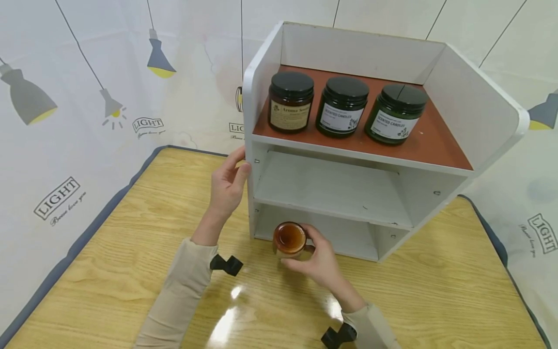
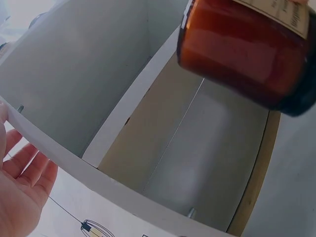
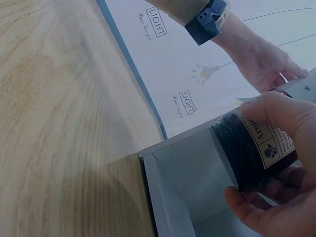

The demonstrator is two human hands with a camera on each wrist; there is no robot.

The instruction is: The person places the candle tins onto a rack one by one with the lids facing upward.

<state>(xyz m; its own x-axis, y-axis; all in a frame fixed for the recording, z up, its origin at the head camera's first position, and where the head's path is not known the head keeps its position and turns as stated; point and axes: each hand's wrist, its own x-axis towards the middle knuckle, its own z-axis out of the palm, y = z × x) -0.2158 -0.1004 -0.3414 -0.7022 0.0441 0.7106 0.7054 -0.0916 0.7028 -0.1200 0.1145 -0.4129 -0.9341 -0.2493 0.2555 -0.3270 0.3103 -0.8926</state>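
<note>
My right hand (image 1: 320,259) grips an amber candle jar (image 1: 289,240) in front of the shelf's lowest compartment. The jar is held bottom up, its glass base facing the head camera. Its black lid (image 3: 229,153) points down toward the table, and a tan label (image 3: 266,143) shows in the right wrist view. My left hand (image 1: 226,186) rests against the outer left side of the white shelf unit (image 1: 331,179), with fingertips at its front edge. In the left wrist view the fingers (image 2: 24,158) lie outside the panel, loosely extended.
On the shelf's red-brown top (image 1: 440,140) stand an amber jar (image 1: 290,102) and two green candle jars, one in the middle (image 1: 342,106) and one at right (image 1: 395,114). The unit stands on a wooden table (image 1: 144,218) with a lamp-patterned cloth (image 1: 187,72) behind.
</note>
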